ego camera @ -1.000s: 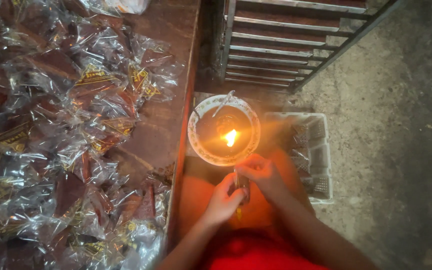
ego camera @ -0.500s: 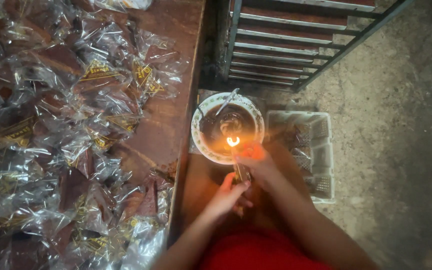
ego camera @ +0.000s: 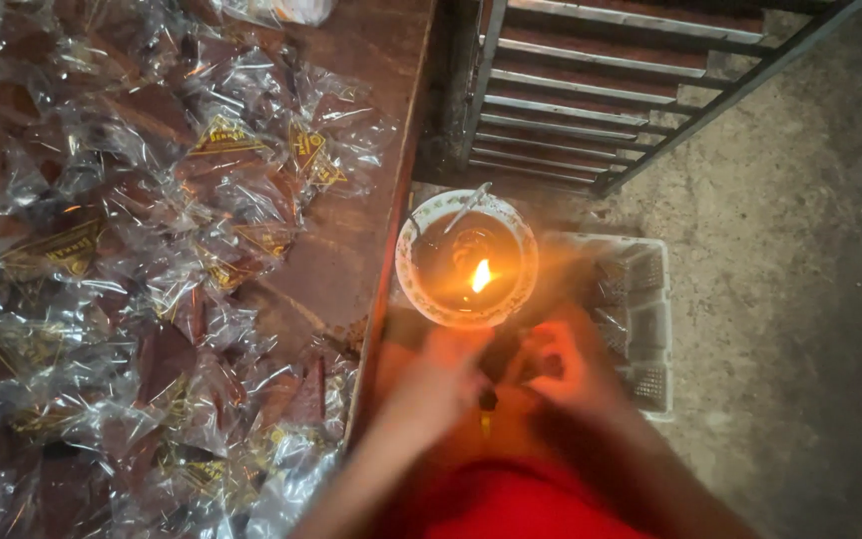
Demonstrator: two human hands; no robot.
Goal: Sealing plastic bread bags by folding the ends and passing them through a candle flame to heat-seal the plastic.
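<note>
Head view: the left hand (ego camera: 441, 374) and right hand (ego camera: 561, 364) are blurred, so neither grip can be told. A small dark item (ego camera: 491, 384) is seen between them, below the lit bowl (ego camera: 466, 260) beside the tabletop (ego camera: 351, 269) edge.

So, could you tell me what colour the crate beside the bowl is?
White; the crate shows best in the head view.

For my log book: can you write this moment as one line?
left hand and right hand: together, blurred, below bowl | flame: lit | wrapped packets: piled on table
</note>
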